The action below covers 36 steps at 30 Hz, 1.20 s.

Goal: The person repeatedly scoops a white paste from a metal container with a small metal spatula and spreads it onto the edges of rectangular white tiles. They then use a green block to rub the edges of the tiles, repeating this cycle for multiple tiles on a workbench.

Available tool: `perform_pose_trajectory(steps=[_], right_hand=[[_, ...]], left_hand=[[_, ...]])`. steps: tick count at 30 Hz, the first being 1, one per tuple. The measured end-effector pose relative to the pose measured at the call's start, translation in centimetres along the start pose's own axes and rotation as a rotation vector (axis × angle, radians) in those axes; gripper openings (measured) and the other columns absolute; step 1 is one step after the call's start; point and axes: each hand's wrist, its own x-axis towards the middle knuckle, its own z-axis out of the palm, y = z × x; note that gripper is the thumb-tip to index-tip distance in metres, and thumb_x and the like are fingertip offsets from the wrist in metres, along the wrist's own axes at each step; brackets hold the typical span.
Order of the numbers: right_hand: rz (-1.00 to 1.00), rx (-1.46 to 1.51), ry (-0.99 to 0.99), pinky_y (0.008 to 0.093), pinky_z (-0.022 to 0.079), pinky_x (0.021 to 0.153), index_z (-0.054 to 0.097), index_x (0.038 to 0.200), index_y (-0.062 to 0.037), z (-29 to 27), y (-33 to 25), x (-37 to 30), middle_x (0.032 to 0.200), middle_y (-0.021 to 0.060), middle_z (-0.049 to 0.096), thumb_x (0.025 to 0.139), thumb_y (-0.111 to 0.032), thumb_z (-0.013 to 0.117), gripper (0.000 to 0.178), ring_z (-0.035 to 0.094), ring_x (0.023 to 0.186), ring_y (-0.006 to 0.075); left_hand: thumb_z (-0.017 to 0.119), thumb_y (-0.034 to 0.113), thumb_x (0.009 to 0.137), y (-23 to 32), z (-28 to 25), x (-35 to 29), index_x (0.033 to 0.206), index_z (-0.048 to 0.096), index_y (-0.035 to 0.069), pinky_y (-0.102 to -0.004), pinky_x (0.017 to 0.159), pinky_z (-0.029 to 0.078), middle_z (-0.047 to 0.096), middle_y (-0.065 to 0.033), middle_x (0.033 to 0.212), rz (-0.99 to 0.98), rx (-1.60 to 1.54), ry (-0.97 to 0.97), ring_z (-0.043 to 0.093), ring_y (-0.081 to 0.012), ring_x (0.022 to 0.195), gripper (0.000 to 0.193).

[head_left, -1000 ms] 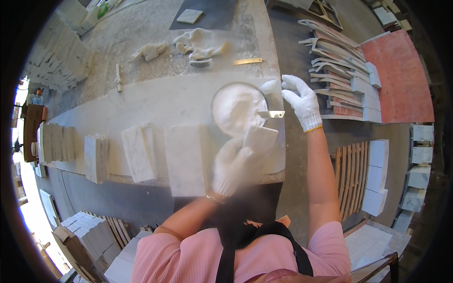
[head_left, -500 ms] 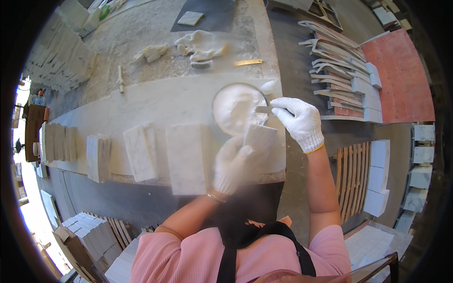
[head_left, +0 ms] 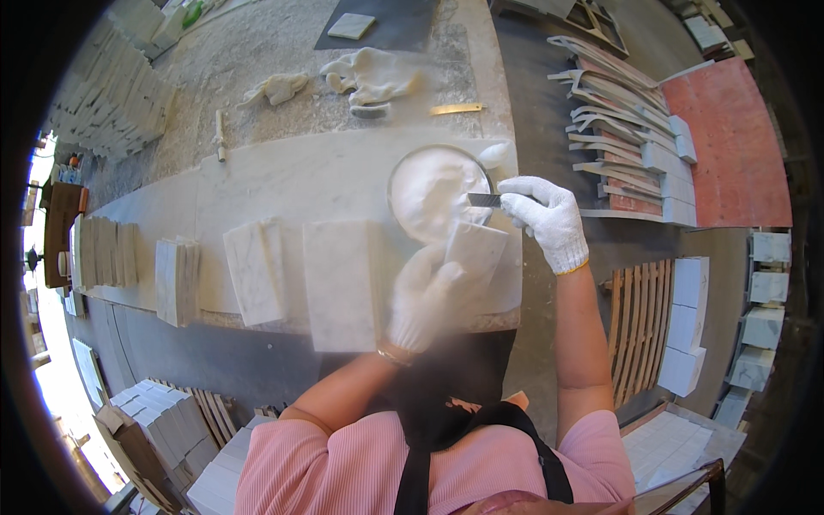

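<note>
Since the earlier frame, the right hand [head_left: 548,221] has drawn back from the bowl's middle to its right rim, fingers closed on a small dark scraper [head_left: 484,200] whose blade points left over the white paste. The round bowl [head_left: 438,190] sits on the marble worktop [head_left: 275,180], far of the left hand [head_left: 422,296], which grips a pale stone tile [head_left: 475,251] tilted against the bowl's near edge. Left of it, a stack of marble tiles [head_left: 342,283] lies flat.

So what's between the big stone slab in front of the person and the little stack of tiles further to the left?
In the head view, one pale veined tile lies tilted between the big slab and the small stack, on the stone bench.
</note>
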Motion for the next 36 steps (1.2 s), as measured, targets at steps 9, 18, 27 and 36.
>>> perform_pose_trajectory(steps=[9, 18, 27, 36], right_hand=[[-0.063, 0.019, -0.023, 0.0203, 0.046, 0.062, 0.078, 0.111, -0.0008, 0.2, -2.2, -2.3, 0.092, 0.002, 0.075, 0.091, -0.006, 0.074, 0.02, 0.061, 0.073, 0.0042], [-0.202, -0.13, 0.006, 0.0275, 0.056, 0.087, 0.079, 0.107, 0.001, 0.1, -2.6, -2.8, 0.107, 0.0082, 0.077, 0.089, -0.001, 0.075, 0.019, 0.07, 0.096, 0.0139], [-0.302, -0.211, 0.078, 0.0284, 0.056, 0.089, 0.079, 0.109, 0.0002, 0.0, -2.1, -2.7, 0.107, 0.0098, 0.078, 0.088, -0.001, 0.077, 0.02, 0.072, 0.097, 0.0158], [-0.072, -0.026, 0.038, 0.0211, 0.049, 0.063, 0.078, 0.11, -0.0016, -0.2, -1.8, -1.8, 0.092, 0.0032, 0.076, 0.09, -0.006, 0.076, 0.02, 0.063, 0.073, 0.0055]], left_hand=[[0.07, 0.01, 0.096, -0.1, 0.2, 0.1, 0.124, 0.067, -0.005, -0.0303, 0.097, 0.049, 0.069, -0.0068, 0.116, 0.006, -0.082, 0.006, 0.061, -0.0138, 0.107, 0.032], [0.071, 0.01, 0.095, 0.2, 0.1, 0.1, 0.124, 0.067, -0.005, -0.0301, 0.096, 0.05, 0.069, -0.0067, 0.115, -0.003, -0.083, -0.007, 0.061, -0.0137, 0.106, 0.033], [0.071, 0.011, 0.095, 0.4, 0.1, -0.1, 0.124, 0.068, -0.005, -0.0304, 0.096, 0.049, 0.069, -0.007, 0.117, -0.027, -0.087, -0.013, 0.062, -0.0143, 0.107, 0.033], [0.07, 0.008, 0.096, 0.1, 0.1, -0.1, 0.125, 0.066, -0.005, -0.0289, 0.095, 0.05, 0.069, -0.0062, 0.116, -0.079, -0.175, -0.002, 0.062, -0.0126, 0.106, 0.032]])
